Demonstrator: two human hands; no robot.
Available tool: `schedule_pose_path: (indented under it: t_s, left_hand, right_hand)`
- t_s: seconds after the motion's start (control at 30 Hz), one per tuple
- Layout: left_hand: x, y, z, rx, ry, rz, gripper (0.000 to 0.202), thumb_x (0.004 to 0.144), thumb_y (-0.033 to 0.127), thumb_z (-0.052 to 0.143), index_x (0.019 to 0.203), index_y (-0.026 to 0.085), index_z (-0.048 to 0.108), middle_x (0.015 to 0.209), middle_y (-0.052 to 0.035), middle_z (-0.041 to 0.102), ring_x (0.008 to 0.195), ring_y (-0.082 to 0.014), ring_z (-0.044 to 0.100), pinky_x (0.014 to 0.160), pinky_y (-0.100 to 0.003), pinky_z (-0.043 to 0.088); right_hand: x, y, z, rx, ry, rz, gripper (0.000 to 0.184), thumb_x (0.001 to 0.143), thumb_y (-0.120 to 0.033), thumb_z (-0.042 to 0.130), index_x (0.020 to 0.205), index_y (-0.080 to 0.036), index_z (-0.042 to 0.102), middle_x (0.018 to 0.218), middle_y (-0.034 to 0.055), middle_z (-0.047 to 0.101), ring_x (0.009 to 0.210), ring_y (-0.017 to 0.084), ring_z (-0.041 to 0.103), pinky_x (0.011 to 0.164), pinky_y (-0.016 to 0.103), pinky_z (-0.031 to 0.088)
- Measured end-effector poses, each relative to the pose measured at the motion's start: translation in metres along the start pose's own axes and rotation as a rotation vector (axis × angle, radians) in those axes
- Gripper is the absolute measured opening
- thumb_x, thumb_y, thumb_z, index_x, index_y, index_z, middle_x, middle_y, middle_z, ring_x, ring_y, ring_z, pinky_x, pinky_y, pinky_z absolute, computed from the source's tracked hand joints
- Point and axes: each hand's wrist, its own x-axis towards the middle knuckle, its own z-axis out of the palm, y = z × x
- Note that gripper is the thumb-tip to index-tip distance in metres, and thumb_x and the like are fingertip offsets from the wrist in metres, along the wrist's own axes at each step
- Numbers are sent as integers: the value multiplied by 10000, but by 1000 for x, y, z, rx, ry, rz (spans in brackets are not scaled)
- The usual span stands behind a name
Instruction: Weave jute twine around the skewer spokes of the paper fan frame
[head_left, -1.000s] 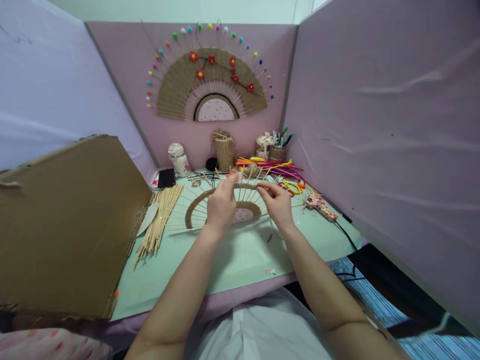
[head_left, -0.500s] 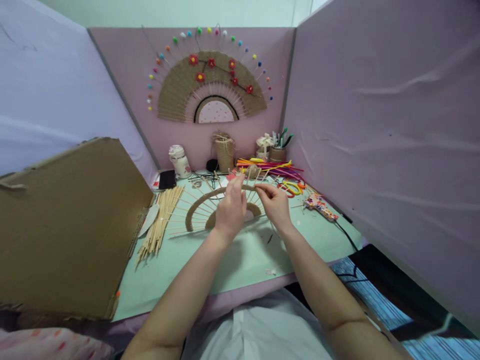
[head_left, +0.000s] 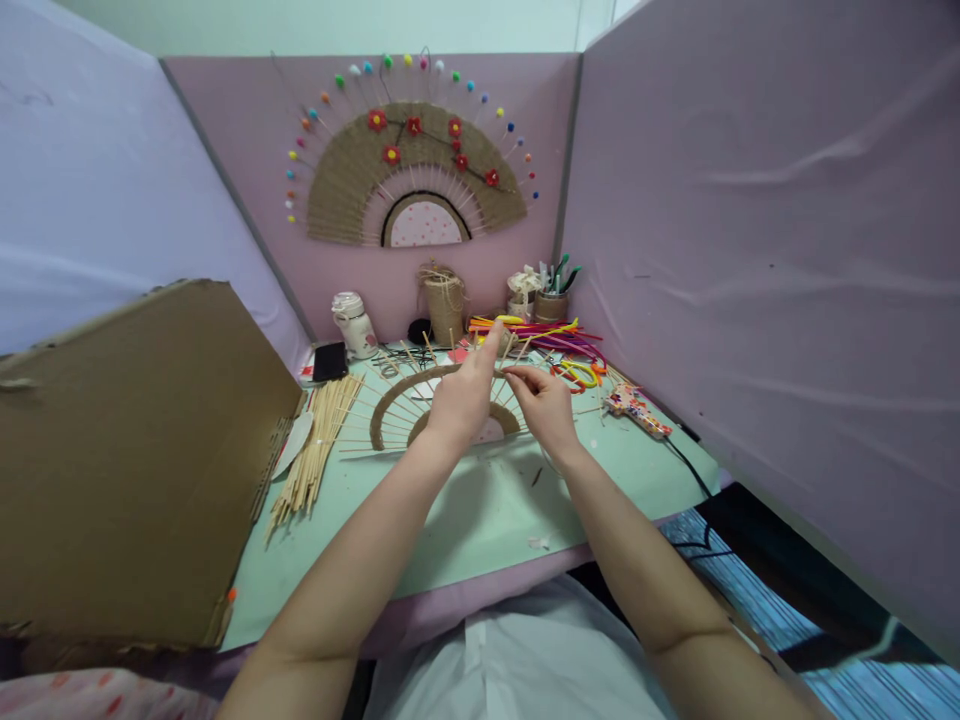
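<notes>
A half-round fan frame (head_left: pixel 390 395) of thin wooden sticks is in front of me, a band of brown twine woven across the sticks in an arc. Its base is a brown half-ring around a pale pink half-circle (head_left: pixel 491 431). My left hand (head_left: pixel 461 398) is at the middle of the frame, closed on it, with the index finger stretched upward; its other fingertips are hidden. At the right end of the woven arc, my right hand (head_left: pixel 546 405) pinches the twine (head_left: pixel 508 371) between thumb and fingertips. A thin strand hangs below that hand.
Bundled wooden sticks (head_left: pixel 315 450) and a large cardboard sheet (head_left: pixel 142 470) are at left. A glue gun (head_left: pixel 637 411) with a cord lies right, near orange-yellow scissors (head_left: pixel 581 374). Behind stand a jar (head_left: pixel 355 328), a twine roll (head_left: pixel 444 305) and pipe cleaners (head_left: pixel 559 337). A finished fan (head_left: pixel 341 190) hangs above.
My left hand has shifted its fingers: the index finger now points up and right, where several fingers were raised together. The right hand keeps its pinch. The view has moved slightly.
</notes>
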Motion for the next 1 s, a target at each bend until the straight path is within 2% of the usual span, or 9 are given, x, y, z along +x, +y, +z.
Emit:
schedule_pose_path:
  t_s: [0.23, 0.4, 0.53, 0.67, 0.77, 0.9, 1.0]
  left_hand:
    - [5, -6, 9, 15, 106, 13, 627, 899, 151, 419, 1468, 311, 210, 1093, -72, 653, 812, -179, 654, 729, -274, 479]
    - [5, -5, 12, -6, 139, -24, 609, 903, 172, 411, 1463, 318, 221, 1080, -55, 663, 812, -183, 651, 726, -276, 473]
    - [4, -2, 12, -4, 149, -48, 605, 902, 183, 415, 1461, 317, 229, 1061, -60, 671, 792, -188, 651, 721, -283, 468]
    - [2, 2, 10, -3, 141, -66, 608, 902, 184, 409, 1467, 303, 216, 1034, -70, 677, 774, -190, 655, 718, -290, 467]
    - [1, 4, 9, 9, 142, -72, 598, 902, 182, 401, 1464, 292, 228, 1028, -82, 679, 769, -194, 657, 702, -292, 470]
    - [1, 6, 9, 22, 143, -68, 589, 898, 182, 405, 1456, 295, 251, 1052, -84, 675, 788, -201, 657, 686, -291, 472]
    - [1, 5, 10, 1, 146, -64, 573, 903, 187, 400, 1449, 301, 271, 1060, -80, 672, 804, -199, 654, 702, -291, 470]
  right_hand:
    - [2, -4, -7, -160, 21, -42, 296, 832, -388, 520, 909, -176, 712, 620, 11, 616, 536, 132, 473, 558, 260, 359]
    - [9, -15, -27, -383, -24, -189, 207, 831, -339, 549, 821, -190, 692, 694, 35, 631, 623, 153, 512, 609, 274, 356]
    - [18, -35, -42, -490, -83, -274, 155, 829, -296, 561, 768, -190, 655, 752, 49, 634, 704, 174, 543, 659, 286, 368]
    - [31, -54, -42, -467, -140, -396, 131, 856, -239, 519, 806, -185, 628, 815, 60, 633, 773, 184, 550, 705, 291, 382]
    - [40, -57, -34, -447, -135, -447, 143, 869, -225, 492, 821, -182, 621, 837, 71, 625, 798, 188, 547, 721, 293, 386]
    - [48, -47, -27, -382, -54, -402, 141, 860, -247, 509, 832, -177, 628, 828, 71, 625, 786, 185, 549, 727, 296, 397]
    - [47, -39, -29, -259, -16, -300, 156, 846, -287, 530, 824, -175, 636, 814, 60, 639, 758, 175, 556, 711, 290, 411]
